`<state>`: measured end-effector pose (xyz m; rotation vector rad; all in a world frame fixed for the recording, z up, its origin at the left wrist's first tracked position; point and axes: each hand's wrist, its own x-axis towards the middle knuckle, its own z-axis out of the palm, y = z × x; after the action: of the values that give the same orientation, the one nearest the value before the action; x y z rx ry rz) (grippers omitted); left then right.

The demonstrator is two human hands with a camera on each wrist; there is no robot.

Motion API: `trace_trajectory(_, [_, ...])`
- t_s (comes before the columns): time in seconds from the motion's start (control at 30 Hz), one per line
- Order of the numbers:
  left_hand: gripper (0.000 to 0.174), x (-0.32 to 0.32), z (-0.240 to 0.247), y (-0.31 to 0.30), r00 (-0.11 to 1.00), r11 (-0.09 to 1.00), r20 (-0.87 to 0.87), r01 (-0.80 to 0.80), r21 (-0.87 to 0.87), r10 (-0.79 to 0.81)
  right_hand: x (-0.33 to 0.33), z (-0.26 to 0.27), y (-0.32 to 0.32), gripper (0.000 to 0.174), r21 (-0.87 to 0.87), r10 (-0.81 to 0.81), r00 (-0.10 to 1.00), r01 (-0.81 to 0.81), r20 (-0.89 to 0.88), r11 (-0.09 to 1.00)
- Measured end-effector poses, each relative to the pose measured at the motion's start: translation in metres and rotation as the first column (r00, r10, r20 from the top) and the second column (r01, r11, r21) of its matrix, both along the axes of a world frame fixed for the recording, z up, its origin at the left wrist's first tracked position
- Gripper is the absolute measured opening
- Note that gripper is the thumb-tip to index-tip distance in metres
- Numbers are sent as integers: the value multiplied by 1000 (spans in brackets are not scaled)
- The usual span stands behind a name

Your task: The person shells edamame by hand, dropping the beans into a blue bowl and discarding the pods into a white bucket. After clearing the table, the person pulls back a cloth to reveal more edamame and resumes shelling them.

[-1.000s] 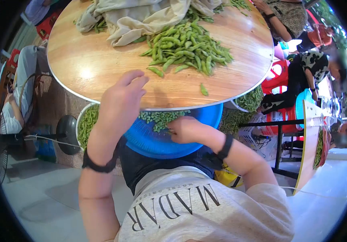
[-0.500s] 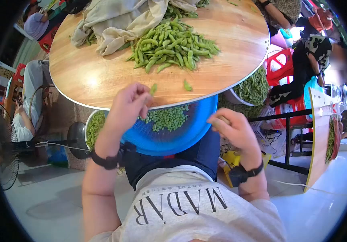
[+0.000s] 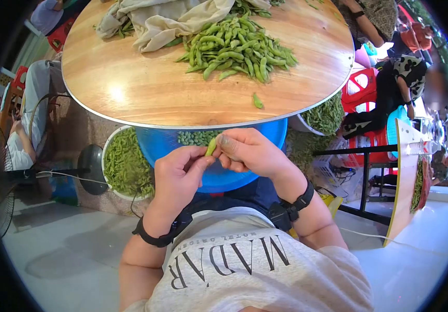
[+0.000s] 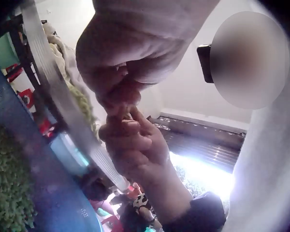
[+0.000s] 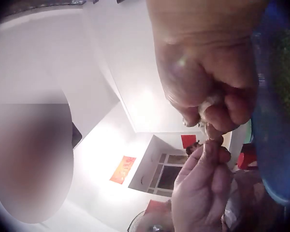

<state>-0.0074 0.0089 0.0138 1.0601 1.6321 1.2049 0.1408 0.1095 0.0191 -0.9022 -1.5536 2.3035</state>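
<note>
Both hands meet over a blue basin (image 3: 224, 180) in the person's lap. The left hand (image 3: 177, 174) pinches one end of a green soybean pod (image 3: 211, 146) between thumb and fingers. At the pod's other end, the right hand (image 3: 252, 153) grips it with thumb and forefinger. Shelled green beans (image 3: 198, 138) lie in the basin just beyond the hands. In the left wrist view, the right hand (image 4: 140, 150) comes up from below to the left fingertips. A pile of pods (image 3: 237, 49) lies on the round wooden table (image 3: 146, 99), with one loose pod (image 3: 258, 101) near its edge.
A cream cloth (image 3: 167, 23) covers part of the table's far side. White tubs of pods stand on the floor, one on the left (image 3: 125, 164) and one on the right (image 3: 325, 115). A fan (image 3: 5, 177) is at far left; a seated person (image 3: 408, 83) is at right.
The left hand has drawn back from the table edge with a pod. The right hand has come in from the basin's right side, and both now hold that pod.
</note>
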Motion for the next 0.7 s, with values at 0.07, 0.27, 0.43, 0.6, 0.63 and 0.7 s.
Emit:
trace_trajectory(0.07, [13, 0, -4, -1, 992, 996, -128, 22, 90, -10, -1, -2, -3, 40, -43, 0, 1000, 0, 7, 999])
trace_trajectory(0.27, [7, -4, -11, 4, 872, 897, -484, 157, 414, 71, -7, -4, -5, 41, -11, 42, 998, -42, 39, 999])
trace_trajectory(0.43, [6, -1, -11, -2, 926, 944, -376, 107, 313, 20, -9, -14, -6, 38, 7, 39, 999, -39, -28, 999])
trace_trajectory(0.6, [10, 5, -15, -2, 959, 954, -276, 21, 300, 66, -9, -20, -8, 35, 4, -7, 997, 7, -73, 1000])
trace_trajectory(0.63, [10, 5, -16, -2, 962, 954, -262, 10, 299, 72, -10, -23, -9, 34, -20, -31, 995, 29, -94, 999])
trace_trajectory(0.7, [10, 8, -21, -2, 970, 955, -221, -35, 293, 103, -11, -26, -12, 34, -63, -79, 990, 72, -118, 995])
